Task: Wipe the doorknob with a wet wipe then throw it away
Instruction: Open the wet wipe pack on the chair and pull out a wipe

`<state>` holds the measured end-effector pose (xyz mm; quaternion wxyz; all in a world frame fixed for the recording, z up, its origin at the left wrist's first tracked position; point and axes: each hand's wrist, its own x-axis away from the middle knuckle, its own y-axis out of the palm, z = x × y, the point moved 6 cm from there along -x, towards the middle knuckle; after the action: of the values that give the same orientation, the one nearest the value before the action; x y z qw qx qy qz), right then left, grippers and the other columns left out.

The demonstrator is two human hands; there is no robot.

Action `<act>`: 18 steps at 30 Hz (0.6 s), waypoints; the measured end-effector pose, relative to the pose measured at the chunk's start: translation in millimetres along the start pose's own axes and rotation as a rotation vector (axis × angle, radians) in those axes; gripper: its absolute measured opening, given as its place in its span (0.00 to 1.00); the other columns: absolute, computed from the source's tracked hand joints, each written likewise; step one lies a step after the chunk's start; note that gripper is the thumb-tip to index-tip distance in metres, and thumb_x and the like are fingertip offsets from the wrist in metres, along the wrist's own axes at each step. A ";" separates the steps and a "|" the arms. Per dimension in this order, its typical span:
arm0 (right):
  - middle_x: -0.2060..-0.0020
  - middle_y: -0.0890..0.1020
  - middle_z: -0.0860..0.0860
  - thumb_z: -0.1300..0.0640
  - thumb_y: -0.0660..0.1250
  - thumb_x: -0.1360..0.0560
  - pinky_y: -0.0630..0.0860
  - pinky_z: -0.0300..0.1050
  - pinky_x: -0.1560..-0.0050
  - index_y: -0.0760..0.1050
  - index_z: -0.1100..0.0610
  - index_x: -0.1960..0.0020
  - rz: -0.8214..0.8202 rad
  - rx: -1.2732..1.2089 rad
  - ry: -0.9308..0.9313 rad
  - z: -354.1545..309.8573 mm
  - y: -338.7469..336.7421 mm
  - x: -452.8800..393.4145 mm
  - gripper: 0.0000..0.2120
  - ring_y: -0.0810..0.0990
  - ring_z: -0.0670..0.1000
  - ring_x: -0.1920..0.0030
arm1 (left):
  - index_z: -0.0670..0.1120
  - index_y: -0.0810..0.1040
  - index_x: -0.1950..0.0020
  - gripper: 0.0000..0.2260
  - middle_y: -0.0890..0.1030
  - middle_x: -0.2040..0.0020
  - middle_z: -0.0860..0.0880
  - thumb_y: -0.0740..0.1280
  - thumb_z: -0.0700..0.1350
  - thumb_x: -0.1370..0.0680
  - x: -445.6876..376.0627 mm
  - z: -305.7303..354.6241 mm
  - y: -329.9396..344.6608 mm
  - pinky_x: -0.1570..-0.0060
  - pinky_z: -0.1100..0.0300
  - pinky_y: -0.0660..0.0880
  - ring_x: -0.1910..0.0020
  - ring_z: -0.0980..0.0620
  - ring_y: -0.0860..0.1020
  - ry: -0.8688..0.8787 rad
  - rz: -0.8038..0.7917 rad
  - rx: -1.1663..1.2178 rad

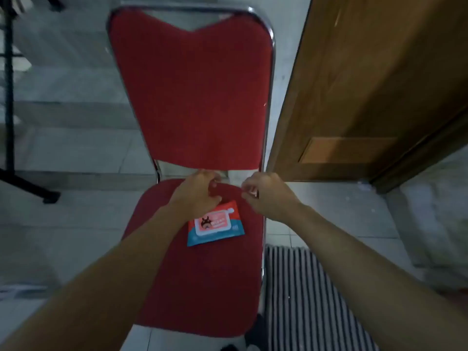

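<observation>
A wet wipe pack (219, 228), blue and red with a pale label, lies flat on the seat of a red chair (202, 287). My left hand (198, 195) is over the pack's upper left corner and covers it. Its thumb and fingers are curved and apart, with only red seat showing between them. My right hand (267, 196) hovers just right of the pack's top edge with its fingers curled in; I see nothing clearly held. No doorknob is in view.
The chair's red backrest with chrome frame (271, 72) stands ahead. A brown wooden door (367, 92) is at the right. A striped floor mat (309, 300) lies at the lower right. A black stand (10, 102) rises at the left on the tiled floor.
</observation>
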<state>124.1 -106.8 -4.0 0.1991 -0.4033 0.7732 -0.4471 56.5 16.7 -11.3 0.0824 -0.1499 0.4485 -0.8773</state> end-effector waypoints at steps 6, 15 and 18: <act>0.58 0.82 0.58 0.61 0.66 0.29 0.78 0.52 0.56 0.80 0.60 0.57 -0.056 -0.045 0.064 46.3 100.0 -17.0 0.05 0.79 0.58 0.58 | 0.46 0.80 0.52 0.11 0.78 0.59 0.49 0.70 0.39 0.34 -17.0 -65.5 77.2 0.52 0.53 0.76 0.57 0.48 0.78 -0.097 0.028 0.037; 0.57 0.80 0.57 0.60 0.70 0.33 0.69 0.42 0.59 0.77 0.58 0.57 0.066 -0.218 0.275 95.1 165.5 -30.2 0.06 0.77 0.55 0.58 | 0.45 0.78 0.47 0.17 0.76 0.49 0.44 0.73 0.47 0.33 -17.8 -106.8 129.6 0.49 0.52 0.73 0.49 0.44 0.73 -0.165 0.154 -0.010; 0.65 0.80 0.52 0.68 0.70 0.33 0.71 0.34 0.64 0.78 0.60 0.61 0.101 -0.356 0.355 99.0 168.5 -27.9 0.05 0.78 0.51 0.62 | 0.43 0.79 0.47 0.16 0.77 0.49 0.43 0.72 0.46 0.33 -17.6 -100.8 133.5 0.50 0.54 0.71 0.50 0.43 0.73 -0.093 0.193 -0.014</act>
<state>131.8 -90.6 -200.6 0.0082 -0.3082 0.8816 -0.3573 40.4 20.6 -178.7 0.1861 -0.1470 0.4627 -0.8542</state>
